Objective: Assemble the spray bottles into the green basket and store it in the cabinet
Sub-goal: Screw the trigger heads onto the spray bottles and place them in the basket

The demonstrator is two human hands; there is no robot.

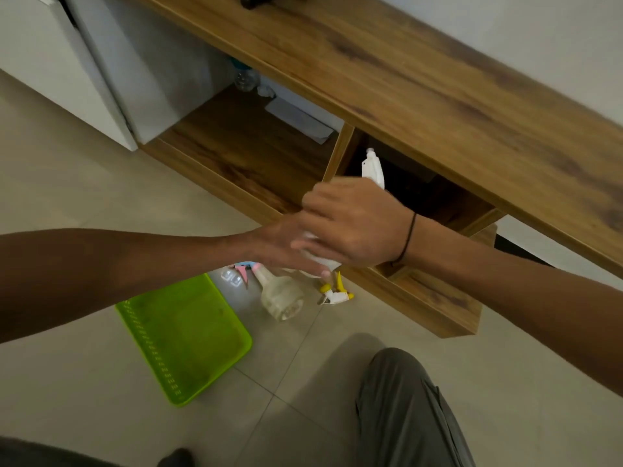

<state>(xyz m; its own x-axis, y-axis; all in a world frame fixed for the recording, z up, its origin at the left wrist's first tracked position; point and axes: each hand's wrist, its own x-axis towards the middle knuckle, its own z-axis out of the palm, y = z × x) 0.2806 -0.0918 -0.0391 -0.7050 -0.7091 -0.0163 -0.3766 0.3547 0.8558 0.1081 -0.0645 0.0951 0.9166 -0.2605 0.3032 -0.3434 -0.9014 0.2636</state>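
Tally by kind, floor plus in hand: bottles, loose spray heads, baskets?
Bottles: 2, the white bottle in hand and the clear bottle on the floor
Loose spray head: 1, yellow and white
Green basket: 1
Total: 4

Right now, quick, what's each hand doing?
Left hand: open, straight fingers against the white spray bottle.
Right hand: closed round the white spray bottle.

Reaching both arms forward, crossing the right hand over the left hand, gripping a white spray bottle with the right, stretching left fingers straight beneath.
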